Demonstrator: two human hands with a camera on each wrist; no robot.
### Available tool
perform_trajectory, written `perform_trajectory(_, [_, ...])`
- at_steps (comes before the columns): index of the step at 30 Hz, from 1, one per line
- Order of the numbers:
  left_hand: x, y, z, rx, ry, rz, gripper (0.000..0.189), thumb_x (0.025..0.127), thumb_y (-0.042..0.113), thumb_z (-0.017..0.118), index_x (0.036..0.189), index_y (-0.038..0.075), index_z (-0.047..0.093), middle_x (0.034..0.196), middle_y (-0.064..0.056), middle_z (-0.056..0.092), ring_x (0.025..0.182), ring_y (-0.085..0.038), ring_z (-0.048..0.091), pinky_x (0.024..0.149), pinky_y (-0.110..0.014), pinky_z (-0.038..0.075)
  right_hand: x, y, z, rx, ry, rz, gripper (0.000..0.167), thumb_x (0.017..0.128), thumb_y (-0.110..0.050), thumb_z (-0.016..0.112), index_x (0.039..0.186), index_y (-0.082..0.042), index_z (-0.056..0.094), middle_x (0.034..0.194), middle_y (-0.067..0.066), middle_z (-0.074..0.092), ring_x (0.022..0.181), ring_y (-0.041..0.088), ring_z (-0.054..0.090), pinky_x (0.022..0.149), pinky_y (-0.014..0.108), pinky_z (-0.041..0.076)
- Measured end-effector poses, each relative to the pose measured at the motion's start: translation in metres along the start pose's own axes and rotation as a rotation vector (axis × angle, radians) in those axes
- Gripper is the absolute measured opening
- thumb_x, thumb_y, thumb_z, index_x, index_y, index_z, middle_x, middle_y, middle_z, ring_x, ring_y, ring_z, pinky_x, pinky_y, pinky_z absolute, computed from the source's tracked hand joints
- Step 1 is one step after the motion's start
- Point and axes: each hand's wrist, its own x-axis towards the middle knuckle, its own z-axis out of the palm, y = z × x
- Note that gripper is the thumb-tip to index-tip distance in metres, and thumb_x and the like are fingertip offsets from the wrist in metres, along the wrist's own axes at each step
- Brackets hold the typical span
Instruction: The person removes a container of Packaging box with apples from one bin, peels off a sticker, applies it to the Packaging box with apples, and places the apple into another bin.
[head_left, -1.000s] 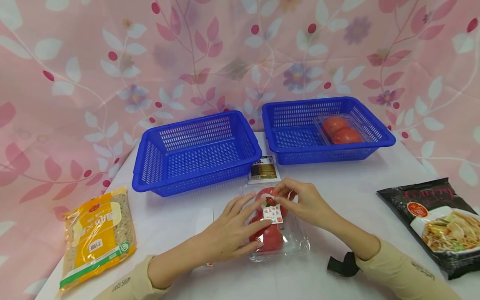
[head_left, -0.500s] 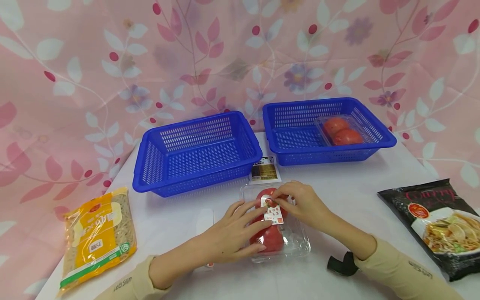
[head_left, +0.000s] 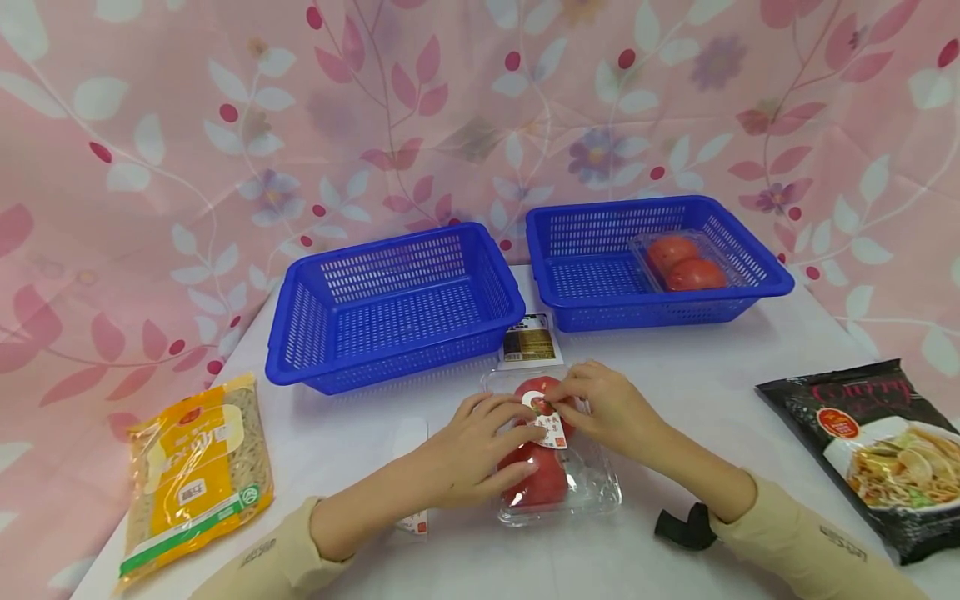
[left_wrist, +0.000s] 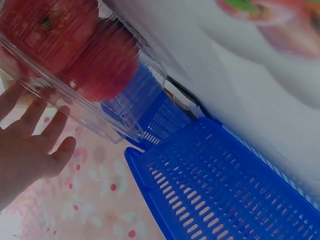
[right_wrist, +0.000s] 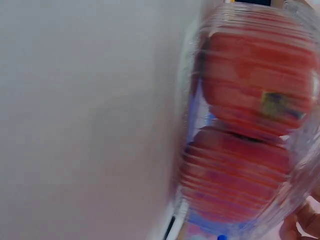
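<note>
A clear plastic box (head_left: 596, 487) of red, tomato-like fruits (head_left: 546, 479) lies on the white table in the head view. On its lid is a white label (head_left: 553, 435) with a rounded, fruit-printed top. My right hand (head_left: 611, 408) pinches at the label's upper end with thumb and index finger. My left hand (head_left: 468, 454) rests on the box's left side, its relaxed fingers reaching over the lid and covering the label's left edge. In the left wrist view, the fruits (left_wrist: 107, 60) show through the ridged wall, fingers (left_wrist: 55, 130) alongside. Only fingertips (right_wrist: 305, 220) show in the right wrist view.
Behind the box stand a left blue basket (head_left: 390, 333) and a right blue basket (head_left: 592, 312), which holds another fruit box (head_left: 686, 262). A yellow grain bag (head_left: 195, 475) lies left, a black noodle packet (head_left: 877, 450) right. A small packet (head_left: 529, 340) and a white card (head_left: 411, 442) lie nearby.
My left hand's fingers have slid slightly right and up across the lid, covering more of the label. The right hand stays at the label's upper end; the box has barely moved.
</note>
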Motion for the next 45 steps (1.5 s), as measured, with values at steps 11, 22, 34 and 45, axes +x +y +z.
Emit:
perform_trajectory(11, [0.021,-0.006,-0.001,0.024,0.031,-0.239,0.032,0.091,0.033,0.055,0.114,0.013,0.065,0.109,-0.001,0.057,0.110,-0.018,0.048,0.092,-0.038,0.040,-0.004,-0.012,-0.003,-0.170,-0.020,-0.093,0.017,0.074,-0.021,0.075,0.088,-0.012,0.072,0.076,-0.002,0.052,0.067,0.010,0.046,0.054,0.020,0.043])
perform_trajectory(22, [0.024,-0.003,0.004,0.101,0.112,-0.217,0.029,0.086,0.036,0.059,0.108,0.019,0.069,0.105,-0.001,0.060,0.104,-0.019,0.050,0.085,-0.036,0.045,-0.010,-0.016,-0.007,-0.181,-0.059,-0.067,0.031,0.072,-0.036,0.076,0.091,-0.012,0.070,0.078,-0.003,0.049,0.068,0.010,0.044,0.053,0.019,0.040])
perform_trajectory(34, [0.015,0.000,0.005,0.073,0.031,-0.278,0.051,0.085,0.053,0.053,0.119,0.017,0.062,0.124,-0.005,0.053,0.122,-0.027,0.040,0.095,-0.043,0.039,-0.017,-0.017,-0.014,-0.149,-0.134,-0.041,0.039,0.075,-0.040,0.072,0.104,-0.014,0.066,0.087,-0.004,0.050,0.071,0.009,0.043,0.056,0.021,0.039])
perform_trajectory(45, [0.009,0.001,0.005,0.089,0.031,-0.311,0.052,0.085,0.055,0.051,0.121,0.019,0.060,0.123,-0.010,0.050,0.121,-0.029,0.037,0.096,-0.043,0.038,-0.022,-0.018,-0.013,-0.136,-0.132,-0.001,0.043,0.075,-0.042,0.072,0.111,-0.018,0.064,0.088,-0.004,0.048,0.070,0.008,0.041,0.053,0.019,0.038])
